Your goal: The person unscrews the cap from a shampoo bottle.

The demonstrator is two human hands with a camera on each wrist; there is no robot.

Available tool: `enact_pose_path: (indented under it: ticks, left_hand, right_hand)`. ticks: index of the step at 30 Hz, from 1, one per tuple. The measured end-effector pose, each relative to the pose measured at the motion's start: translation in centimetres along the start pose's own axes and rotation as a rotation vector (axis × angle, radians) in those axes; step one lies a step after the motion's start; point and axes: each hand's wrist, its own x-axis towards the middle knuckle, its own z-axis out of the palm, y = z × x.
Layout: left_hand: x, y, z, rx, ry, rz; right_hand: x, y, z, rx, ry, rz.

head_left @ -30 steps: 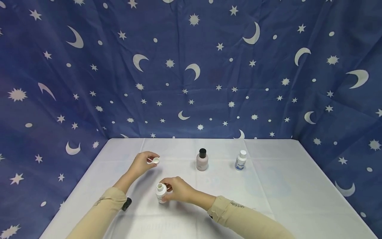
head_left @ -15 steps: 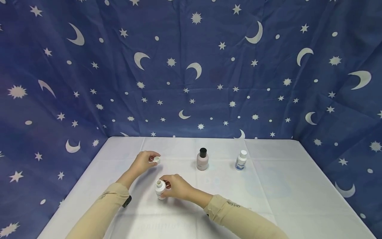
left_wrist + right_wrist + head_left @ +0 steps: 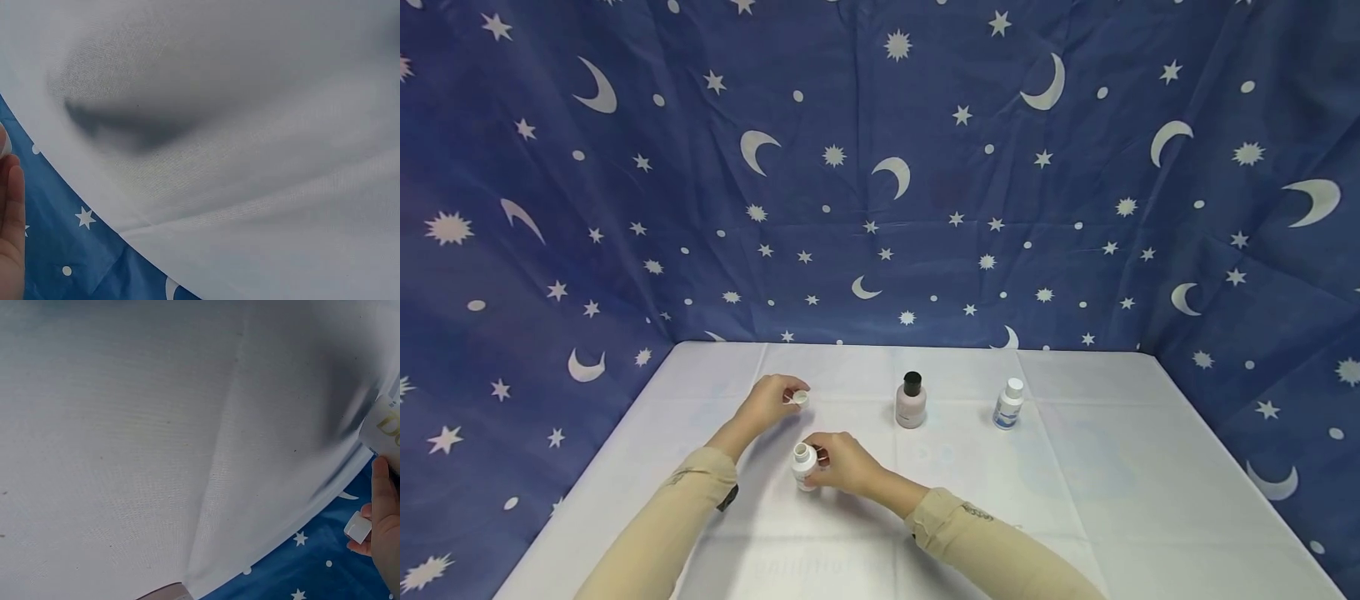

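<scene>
My left hand (image 3: 767,402) pinches a small white screw cap (image 3: 801,398) by its side, hollow side showing. Nearer to me, my right hand (image 3: 842,463) grips an uncapped white bottle (image 3: 803,468), its round mouth facing up. Thumb and fingers lie on either side of this bottle. In the right wrist view, part of the bottle's label (image 3: 389,428) with gold lettering shows above a finger, and the white cap (image 3: 357,527) appears between fingertips below. Only the edge of my left hand (image 3: 11,219) enters the left wrist view.
A pinkish bottle with a black cap (image 3: 911,406) stands mid-table, right of both hands. Farther right stands a white bottle with a blue-patterned label (image 3: 1007,408), its cap on. The white-covered table (image 3: 1075,500) ends at a blue star-and-moon cloth (image 3: 820,192) behind.
My right hand has moved a little away from me with the bottle. My left hand and the cap have shifted slightly right and back. The two standing bottles have stayed in place.
</scene>
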Motion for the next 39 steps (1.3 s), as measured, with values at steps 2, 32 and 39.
enact_pose_path:
  ticks: [2, 32, 39]
  left_hand:
    - [0.1, 0.1, 0.0, -0.006, -0.002, 0.000]
    - [-5.1, -0.1, 0.5, -0.080, -0.053, -0.107]
    - [-7.8, 0.7, 1.2, -0.104, -0.084, -0.073]
  right_hand:
    - [0.2, 0.1, 0.0, 0.007, 0.005, 0.005]
    - [6.4, 2.7, -3.9, 0.019, 0.178, 0.117]
    - [7.1, 2.8, -3.3, 0.028, 0.145, 0.140]
